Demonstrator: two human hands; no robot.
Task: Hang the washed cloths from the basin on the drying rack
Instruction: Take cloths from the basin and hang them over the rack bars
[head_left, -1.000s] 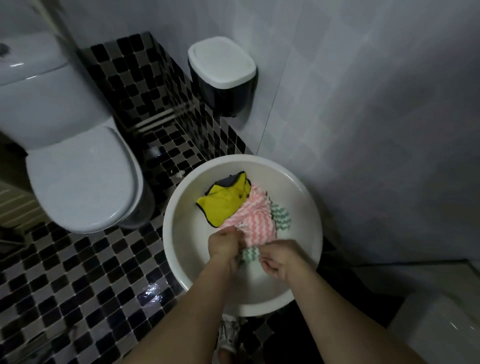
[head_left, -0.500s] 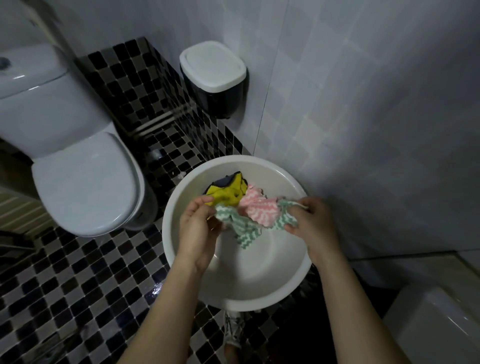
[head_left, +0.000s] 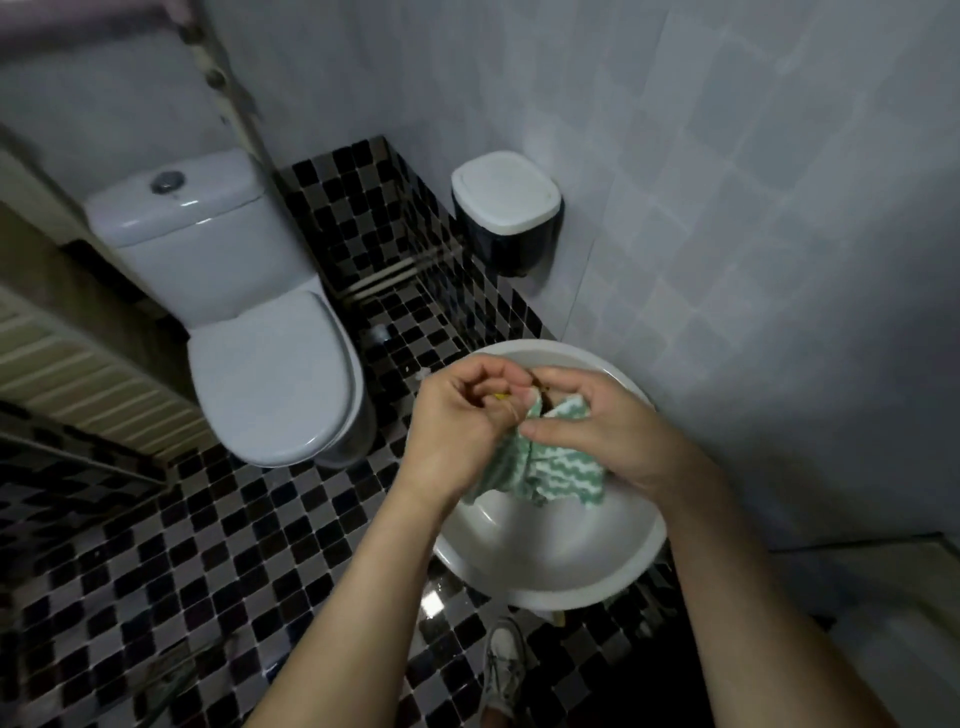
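A white round basin (head_left: 566, 577) stands on the checkered floor by the wall. Above it I hold a green-and-white zigzag cloth (head_left: 558, 470) with both hands. My left hand (head_left: 460, 421) grips its left part with curled fingers. My right hand (head_left: 608, 423) pinches its upper right part, thumb on the front. The cloth hangs bunched between them over the basin. A sliver of yellow cloth (head_left: 501, 396) shows between my hands; the rest of the basin's cloths are hidden behind my hands. No drying rack can be made out.
A white toilet (head_left: 260, 343) with its lid down stands to the left. A black bin with a white lid (head_left: 506, 208) sits by the tiled wall behind the basin. My shoe (head_left: 504, 660) is on the wet checkered floor below the basin. A slatted panel (head_left: 67, 379) is at far left.
My hands have lifted the green zigzag cloth out of the basin and drawn closer together above it. The view has tilted up, so the basin sits lower in frame; the pink cloth is out of sight.
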